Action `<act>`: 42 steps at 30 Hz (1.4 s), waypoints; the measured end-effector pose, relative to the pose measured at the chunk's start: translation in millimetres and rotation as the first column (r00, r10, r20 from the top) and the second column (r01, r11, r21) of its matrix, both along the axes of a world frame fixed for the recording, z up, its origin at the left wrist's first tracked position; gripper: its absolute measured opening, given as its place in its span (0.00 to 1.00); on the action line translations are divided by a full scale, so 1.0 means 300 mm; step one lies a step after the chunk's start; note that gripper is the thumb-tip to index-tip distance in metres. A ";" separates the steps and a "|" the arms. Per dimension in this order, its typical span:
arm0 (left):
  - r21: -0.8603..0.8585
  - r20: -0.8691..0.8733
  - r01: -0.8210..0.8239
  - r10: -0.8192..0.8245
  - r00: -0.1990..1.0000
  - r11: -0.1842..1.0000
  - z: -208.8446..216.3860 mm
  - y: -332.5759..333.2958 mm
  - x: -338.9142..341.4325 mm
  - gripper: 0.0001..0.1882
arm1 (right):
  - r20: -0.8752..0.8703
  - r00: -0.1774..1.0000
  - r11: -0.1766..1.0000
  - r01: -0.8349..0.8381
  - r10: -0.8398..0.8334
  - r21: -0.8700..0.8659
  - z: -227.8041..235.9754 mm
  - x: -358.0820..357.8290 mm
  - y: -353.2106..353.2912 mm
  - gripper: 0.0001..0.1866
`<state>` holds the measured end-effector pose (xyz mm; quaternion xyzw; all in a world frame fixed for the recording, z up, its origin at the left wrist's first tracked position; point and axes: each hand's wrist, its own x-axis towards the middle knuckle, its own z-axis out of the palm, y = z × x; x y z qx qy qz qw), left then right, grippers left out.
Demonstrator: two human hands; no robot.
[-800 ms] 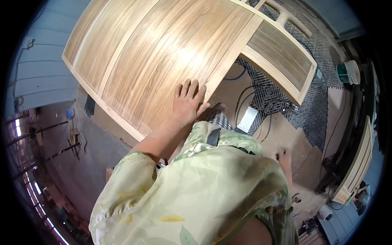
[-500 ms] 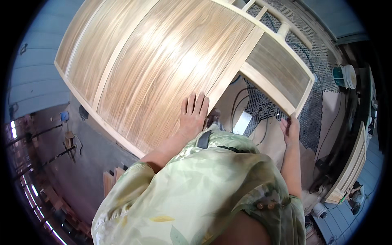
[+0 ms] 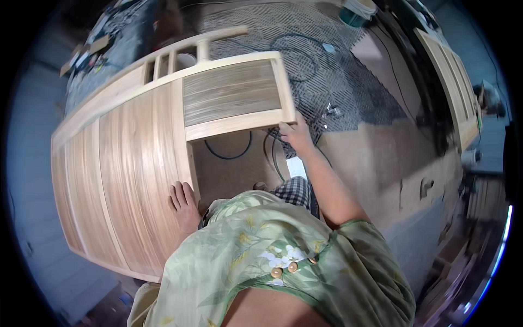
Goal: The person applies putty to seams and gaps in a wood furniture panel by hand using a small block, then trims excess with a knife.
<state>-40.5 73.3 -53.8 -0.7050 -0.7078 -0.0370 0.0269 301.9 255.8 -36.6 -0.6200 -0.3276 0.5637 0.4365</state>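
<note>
A large light-wood panelled door [image 3: 136,158] lies flat in front of me, with long grained panels on the left and a smaller square panel [image 3: 231,98] at its upper right. My left hand [image 3: 184,204] rests flat, fingers spread, on the edge of the long panel. My right hand [image 3: 297,133] grips the lower right corner of the smaller panel's frame. My green floral sleeves fill the lower middle of the view.
Black cables [image 3: 294,60] coil on a patterned grey mat [image 3: 354,92] beyond the door. Brown board [image 3: 381,158] covers the floor to the right. More wooden frames [image 3: 455,82] lean at the right edge, and a teal bucket [image 3: 357,13] stands at the top.
The view has swung, so the door now sits left and lower. My right hand has reached out and taken the small panel's corner. My left hand stays flat on the door.
</note>
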 end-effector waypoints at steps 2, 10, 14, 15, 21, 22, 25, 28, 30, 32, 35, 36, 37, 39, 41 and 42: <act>-0.077 0.015 0.025 -0.024 1.000 0.997 0.054 0.065 0.037 0.39 | 0.051 0.997 0.999 -0.051 0.050 0.011 -0.076 0.045 -0.059 0.38; 0.137 0.123 0.284 -0.301 0.946 0.949 0.180 0.566 0.247 0.27 | 0.494 0.867 0.997 -0.063 0.071 -0.032 -0.372 0.423 -0.461 0.24; 0.107 0.216 0.240 -0.259 0.942 0.965 0.150 0.776 0.404 0.28 | 0.585 0.733 0.860 0.000 0.347 -0.510 -0.430 0.645 -0.679 0.22; 0.094 0.225 0.232 -0.247 0.942 0.968 0.121 0.828 0.450 0.29 | 0.607 0.715 0.851 0.033 0.346 -0.524 -0.452 0.688 -0.753 0.23; 0.037 0.138 0.040 -0.045 0.989 0.999 0.041 0.920 0.554 0.34 | 0.092 0.907 0.677 -0.236 0.410 -0.697 -0.480 0.870 -0.670 0.30; 0.036 0.132 0.044 -0.048 0.990 0.998 0.039 0.925 0.564 0.34 | 0.068 0.934 0.701 -0.214 0.350 -0.680 -0.480 0.927 -0.620 0.30; -0.035 0.061 0.029 -0.027 0.998 0.999 0.067 0.894 0.528 0.34 | -0.125 0.989 0.732 -0.139 0.074 -0.667 -0.447 1.103 -0.351 0.32; -0.133 0.002 -0.117 0.118 0.993 0.984 0.063 0.895 0.527 0.35 | -0.116 0.993 0.655 -0.112 0.037 -0.748 -0.385 1.227 0.006 0.34; -0.160 0.007 -0.236 0.241 0.971 0.958 0.064 0.915 0.562 0.36 | -0.078 0.975 0.619 -0.192 0.206 -0.762 -0.338 1.297 0.265 0.37; -0.145 0.003 -0.357 0.361 0.933 0.923 0.060 0.956 0.618 0.36 | -0.062 0.932 0.625 -0.288 0.357 -0.725 -0.334 1.347 0.489 0.36; -0.120 0.026 -0.475 0.481 0.876 0.871 0.060 1.021 0.676 0.36 | -0.019 0.824 0.523 -0.378 0.567 -0.764 -0.379 1.337 0.822 0.23; -0.116 0.028 -0.527 0.533 0.846 0.842 0.048 1.010 0.680 0.36 | -0.011 0.636 0.448 -0.556 0.772 -0.700 -0.339 1.295 0.952 0.22; -0.121 0.026 -0.560 0.567 0.824 0.820 0.046 1.015 0.693 0.36 | -0.021 0.559 0.385 -0.597 0.829 -0.704 -0.310 1.249 1.057 0.21; -0.119 0.026 -0.622 0.628 0.778 0.774 0.055 1.032 0.720 0.37 | -0.034 0.392 0.256 -0.661 0.919 -0.705 -0.277 1.132 1.240 0.20; -0.100 0.060 -0.667 0.673 0.737 0.739 0.065 1.071 0.730 0.37 | -0.002 0.232 0.173 -0.733 0.973 -0.658 -0.256 1.014 1.366 0.18; -0.096 0.083 -0.698 0.705 0.704 0.709 0.070 1.095 0.729 0.37 | 0.009 0.109 0.089 -0.755 0.994 -0.649 -0.285 0.974 1.417 0.18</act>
